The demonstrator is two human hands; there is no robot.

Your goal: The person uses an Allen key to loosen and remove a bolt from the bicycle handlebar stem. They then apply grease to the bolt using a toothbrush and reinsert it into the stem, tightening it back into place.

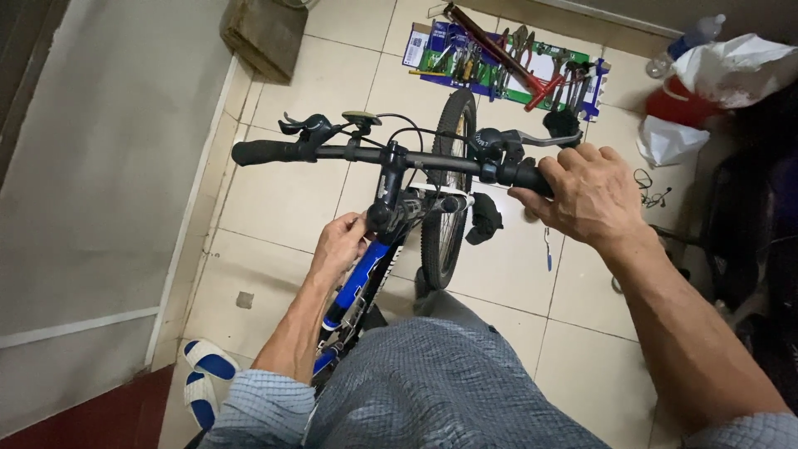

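A bicycle stands between my legs, seen from above. Its black handlebar [432,160] runs across the middle, with a bare left grip [262,152] and brake levers. My right hand [586,195] is closed around the right grip. My left hand [339,244] holds the stem and headset area [386,212], fingers pressed against it just above the blue frame tube [362,278]. The front wheel [449,187] points away from me toward the far wall.
A tool set with pliers and wrenches on a card [507,62] lies on the tiled floor ahead, a red-handled tool across it. A black cloth [485,219], a small screwdriver [549,249], white bags [731,71], a bottle [686,41] and a blue-white sandal [204,378] lie around.
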